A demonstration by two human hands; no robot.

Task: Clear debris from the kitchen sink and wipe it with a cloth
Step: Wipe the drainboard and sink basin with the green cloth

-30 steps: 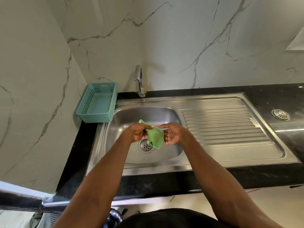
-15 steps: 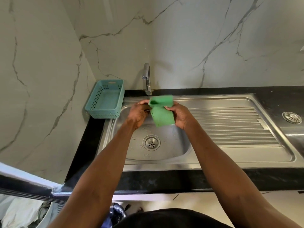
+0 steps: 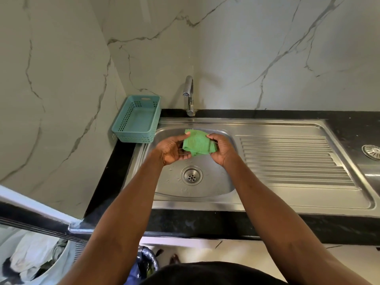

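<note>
I hold the green cloth [image 3: 197, 143] up over the sink [image 3: 205, 186] with both hands, clear of the steel and above the back half of the bowl. My left hand [image 3: 172, 150] grasps its left edge, fingers curled under the fabric and the thumb along the top. My right hand [image 3: 221, 149] pinches the right edge, thumb and fingertips closed on a fold near the upper corner. The cloth is bunched and partly folded between them, one corner poking up toward the tap [image 3: 189, 95]. Below my hands the drain [image 3: 191, 175] sits in the middle of the bowl, with a few water drops scattered on the steel around it. The ribbed drainboard [image 3: 292, 161] runs off to my right, and a round metal strainer [image 3: 372, 152] lies at its far end on the black bench [image 3: 205, 224]. A teal basket [image 3: 137, 119] stands on the bench in the corner, just left of the sink and against the marble wall [image 3: 61, 89].
</note>
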